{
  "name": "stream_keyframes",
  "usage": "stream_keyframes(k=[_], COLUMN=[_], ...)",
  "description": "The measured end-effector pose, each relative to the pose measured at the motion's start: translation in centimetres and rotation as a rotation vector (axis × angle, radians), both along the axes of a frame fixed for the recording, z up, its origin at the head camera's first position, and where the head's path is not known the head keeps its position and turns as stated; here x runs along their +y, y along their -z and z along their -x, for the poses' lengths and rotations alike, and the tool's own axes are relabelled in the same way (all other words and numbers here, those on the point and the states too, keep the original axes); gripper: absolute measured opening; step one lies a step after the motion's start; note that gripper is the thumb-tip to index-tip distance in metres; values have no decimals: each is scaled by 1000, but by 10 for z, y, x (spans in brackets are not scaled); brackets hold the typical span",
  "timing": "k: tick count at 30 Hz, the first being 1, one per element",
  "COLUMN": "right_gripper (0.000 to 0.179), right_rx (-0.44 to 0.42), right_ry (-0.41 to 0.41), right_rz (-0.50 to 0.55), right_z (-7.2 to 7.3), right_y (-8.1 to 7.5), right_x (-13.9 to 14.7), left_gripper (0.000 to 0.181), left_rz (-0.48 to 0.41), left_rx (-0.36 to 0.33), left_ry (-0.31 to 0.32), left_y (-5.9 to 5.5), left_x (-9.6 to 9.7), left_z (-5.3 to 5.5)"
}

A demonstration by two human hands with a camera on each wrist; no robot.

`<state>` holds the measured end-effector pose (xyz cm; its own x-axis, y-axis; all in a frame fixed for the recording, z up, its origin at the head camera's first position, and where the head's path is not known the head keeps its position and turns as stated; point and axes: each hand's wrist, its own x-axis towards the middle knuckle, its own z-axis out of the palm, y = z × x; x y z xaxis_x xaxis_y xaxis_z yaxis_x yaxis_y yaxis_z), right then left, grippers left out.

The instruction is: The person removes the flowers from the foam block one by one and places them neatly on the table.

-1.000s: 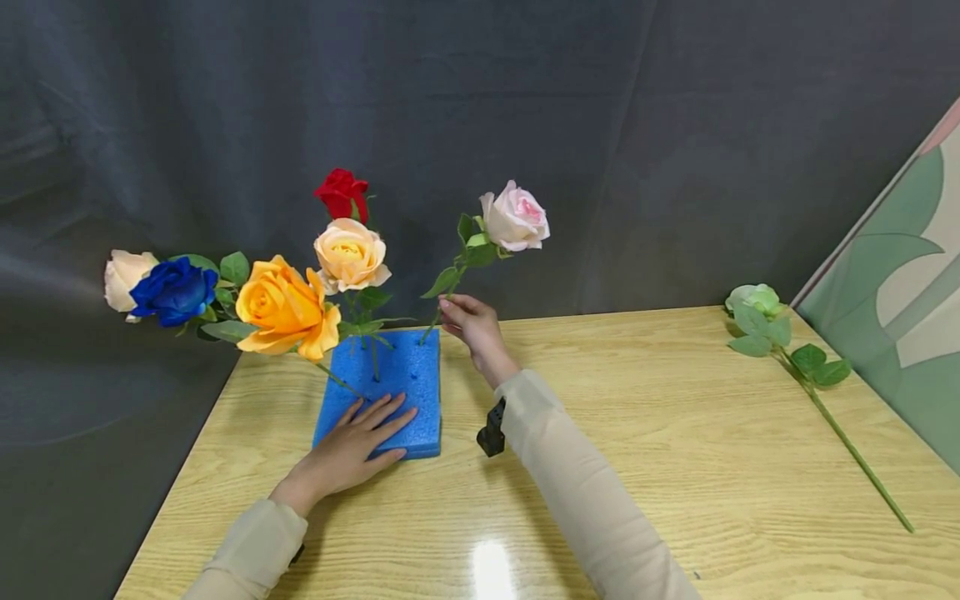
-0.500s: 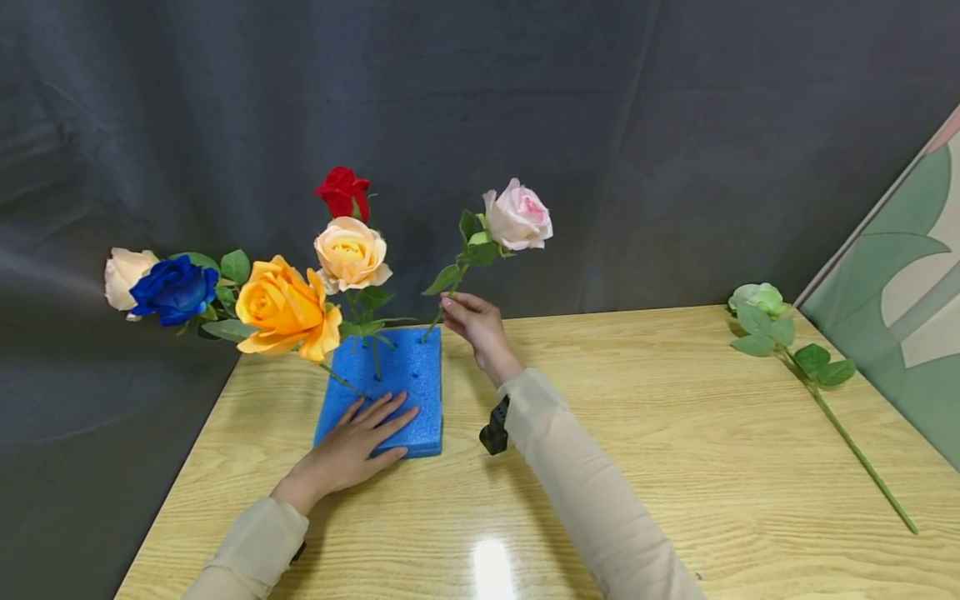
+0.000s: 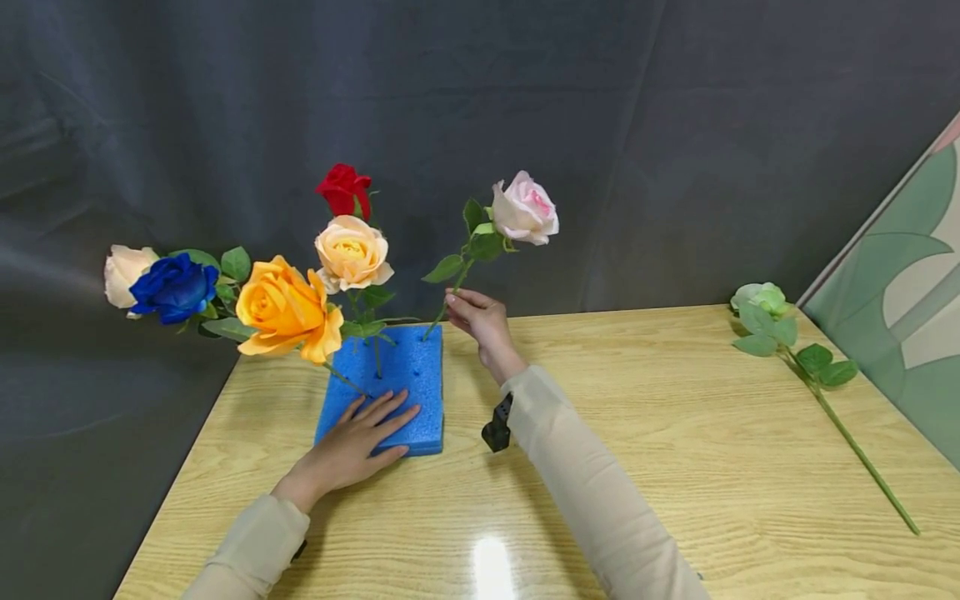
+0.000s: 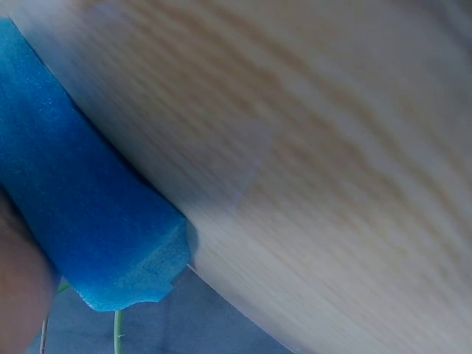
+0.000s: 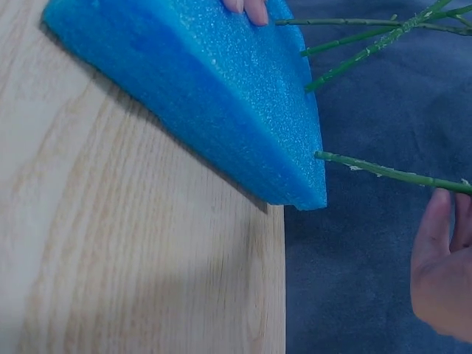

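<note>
My left hand (image 3: 352, 446) lies with spread fingers on the near part of a blue foam block (image 3: 427, 400). With thumb and fingers, my right hand (image 3: 483, 325) pinches the stem of a pale pink rose (image 3: 525, 208) above the block's far right corner. That rose's stem (image 5: 376, 169) meets the foam at its lower end in the right wrist view. Also standing in the foam are a peach rose (image 3: 352, 250), a red rose (image 3: 345, 190) behind it and an orange rose (image 3: 281, 308) leaning left. The left wrist view shows the foam's side (image 4: 96, 192) beside my hand.
A blue rose (image 3: 174, 287) and a cream rose (image 3: 127, 275) lean out past the left table edge. A pale green rose (image 3: 761, 312) with a long stem lies on the wooden table (image 3: 637, 400) at the right. A dark curtain (image 3: 600, 125) hangs behind.
My right hand has shifted slightly up and right along with the pink rose, whose bloom sits a little higher. The left hand has stayed on the foam block.
</note>
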<state>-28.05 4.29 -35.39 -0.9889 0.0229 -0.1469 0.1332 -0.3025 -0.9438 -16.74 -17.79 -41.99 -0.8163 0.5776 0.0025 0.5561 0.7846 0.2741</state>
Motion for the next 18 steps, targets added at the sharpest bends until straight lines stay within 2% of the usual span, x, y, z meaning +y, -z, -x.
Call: stream_keyframes(k=[8,18], right_gripper=[32,31], right_rx=[-20,4], right_ry=[-2,-27], right_rz=[35,60], right_z=[2,4], right_y=[0,2], right_x=[1,4], left_gripper=[60,60], left_rz=[0,3], left_rx=[-3,-6], left_ry=[-4,-3], left_y=[-1,1], left_x=[1,-1], left_z=[0,1])
